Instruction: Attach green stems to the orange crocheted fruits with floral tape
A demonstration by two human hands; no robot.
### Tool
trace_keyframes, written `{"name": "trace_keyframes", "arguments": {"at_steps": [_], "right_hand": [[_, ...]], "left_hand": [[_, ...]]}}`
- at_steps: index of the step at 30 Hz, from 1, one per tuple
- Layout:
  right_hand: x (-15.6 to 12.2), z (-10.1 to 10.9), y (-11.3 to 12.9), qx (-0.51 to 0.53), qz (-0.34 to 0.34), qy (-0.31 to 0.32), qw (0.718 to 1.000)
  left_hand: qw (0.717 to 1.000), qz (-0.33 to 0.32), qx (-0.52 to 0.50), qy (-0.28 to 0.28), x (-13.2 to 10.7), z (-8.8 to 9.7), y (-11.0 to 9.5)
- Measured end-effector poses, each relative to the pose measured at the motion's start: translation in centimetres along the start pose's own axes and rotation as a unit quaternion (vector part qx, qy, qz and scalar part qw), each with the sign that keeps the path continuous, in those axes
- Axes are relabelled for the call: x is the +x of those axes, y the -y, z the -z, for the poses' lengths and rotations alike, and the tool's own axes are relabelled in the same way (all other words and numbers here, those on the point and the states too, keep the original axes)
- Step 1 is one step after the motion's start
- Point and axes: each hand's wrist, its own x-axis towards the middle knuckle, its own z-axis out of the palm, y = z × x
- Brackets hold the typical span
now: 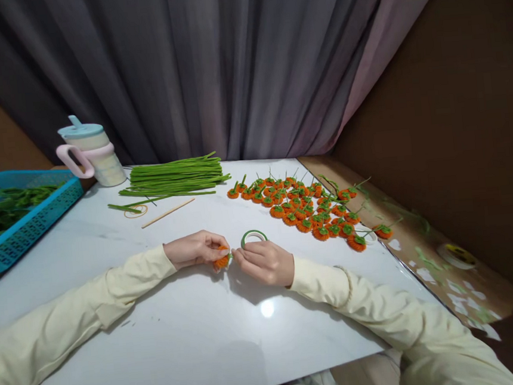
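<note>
Over the white table (170, 338), we see the orange ball (221, 260) clamped in the fingertips of the left hand (200, 249), its green tip (230, 256) facing the nearby right hand (265, 263) (we cannot tell whether those curled fingers pinch anything). The ball looks small, rounded and ridged.

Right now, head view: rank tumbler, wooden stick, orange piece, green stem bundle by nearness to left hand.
Nearest to left hand first:
1. Orange piece: in its grip.
2. Wooden stick: just beyond, slightly left.
3. Green stem bundle: beyond the stick.
4. Tumbler: left of the bundle.
</note>
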Motion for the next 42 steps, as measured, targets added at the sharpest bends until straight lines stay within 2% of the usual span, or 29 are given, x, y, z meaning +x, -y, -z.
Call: {"name": "trace_keyframes", "arguments": {"at_steps": [5, 9, 11, 13, 14, 15, 16, 17, 19, 20, 21, 23, 26, 29, 32, 36, 39, 42], "right_hand": [[-0.1, 0.2, -0.1, -0.037, 0.036, -0.001, 0.999], [-0.1, 0.1, 0.0, -0.025, 0.031, 0.003, 0.999], [-0.2, 0.0, 0.1, 0.028, -0.012, 0.016, 0.999], [-0.1, -0.1, 0.1, 0.135, -0.115, 0.028, 0.984], [0.0, -0.2, 0.1, 0.204, -0.186, 0.034, 0.960], [0.1, -0.1, 0.1, 0.280, -0.264, 0.043, 0.922], [0.3, -0.1, 0.0, 0.361, -0.339, 0.053, 0.867], [0.4, 0.0, -0.2, 0.439, -0.404, 0.064, 0.800], [0.8, 0.1, -0.5, 0.567, -0.493, 0.082, 0.655], [0.9, 0.1, -0.6, 0.612, -0.517, 0.081, 0.593], [0.9, 0.1, -0.8, 0.643, -0.532, 0.075, 0.545], [0.9, 0.0, -1.0, 0.676, -0.548, 0.057, 0.490], [0.8, -0.2, -1.2, 0.693, -0.561, 0.037, 0.451], [0.7, -0.3, -1.2, 0.692, -0.564, 0.021, 0.450], [0.8, -0.2, -1.2, 0.681, -0.551, 0.009, 0.482], [1.0, 0.3, -1.2, 0.665, -0.528, 0.023, 0.528], [1.1, 0.7, -1.1, 0.628, -0.506, 0.031, 0.590], [1.2, 1.1, -0.8, 0.539, -0.472, 0.035, 0.696]], "left_hand": [[0.996, 0.048, -0.071, 0.026, 0.2, 0.1, 0.4], [0.991, 0.070, -0.103, 0.043, 0.3, 0.4, 0.7], [0.990, 0.075, -0.110, 0.043, 0.4, 0.5, 0.8], [0.991, 0.071, -0.109, 0.038, 0.4, 0.6, 0.8], [0.992, 0.063, -0.107, 0.036, 0.4, 0.7, 0.8], [0.993, 0.052, -0.103, 0.034, 0.4, 0.7, 0.8], [0.994, 0.039, -0.100, 0.030, 0.5, 0.7, 0.8], [0.995, 0.026, -0.098, 0.025, 0.5, 0.7, 0.8], [0.996, 0.003, -0.093, 0.007, 0.5, 0.6, 0.8], [0.996, -0.007, -0.092, -0.004, 0.5, 0.6, 0.8], [0.996, -0.018, -0.091, -0.015, 0.5, 0.5, 0.8], [0.995, -0.040, -0.088, -0.037, 0.4, 0.3, 0.7], [0.992, -0.074, -0.076, -0.065, 0.3, -0.2, 0.5], [0.989, -0.104, -0.045, -0.093, 0.2, -0.7, 0.3], [0.984, -0.133, 0.018, -0.120, 0.1, -0.9, 0.1], [0.971, -0.163, 0.113, -0.137, -0.2, -1.1, 0.0], [0.945, -0.209, 0.200, -0.149, -0.5, -1.5, -0.2], [0.901, -0.264, 0.298, -0.170, -0.9, -1.9, -0.6]]}}
